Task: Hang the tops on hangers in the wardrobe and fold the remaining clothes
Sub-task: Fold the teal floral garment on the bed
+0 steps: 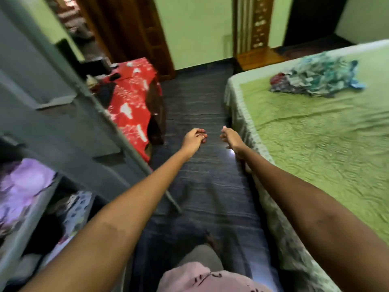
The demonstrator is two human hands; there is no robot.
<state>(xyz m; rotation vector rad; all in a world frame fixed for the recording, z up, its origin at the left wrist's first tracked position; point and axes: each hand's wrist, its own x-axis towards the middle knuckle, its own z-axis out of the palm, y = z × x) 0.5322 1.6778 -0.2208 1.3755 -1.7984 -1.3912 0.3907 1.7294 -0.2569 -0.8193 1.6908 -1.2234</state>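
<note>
A heap of patterned clothes (317,77), blue, white and red, lies on the green bed (315,144) at the far right. The grey wardrobe (52,114) stands at the left with its door swung open, and purple and printed garments (23,186) show inside at the lower left. Both my arms stretch forward over the dark floor between wardrobe and bed. My left hand (194,138) holds nothing, its fingers loosely curled. My right hand (230,137) is empty too, fingers relaxed, close to the bed's edge. The picture is blurred by motion.
A small table under a red patterned cloth (130,98) stands beyond the wardrobe door with dark items on top. A dark striped rug (195,106) runs along the aisle. A wooden doorway (126,28) and a carved wooden post (254,24) stand at the back.
</note>
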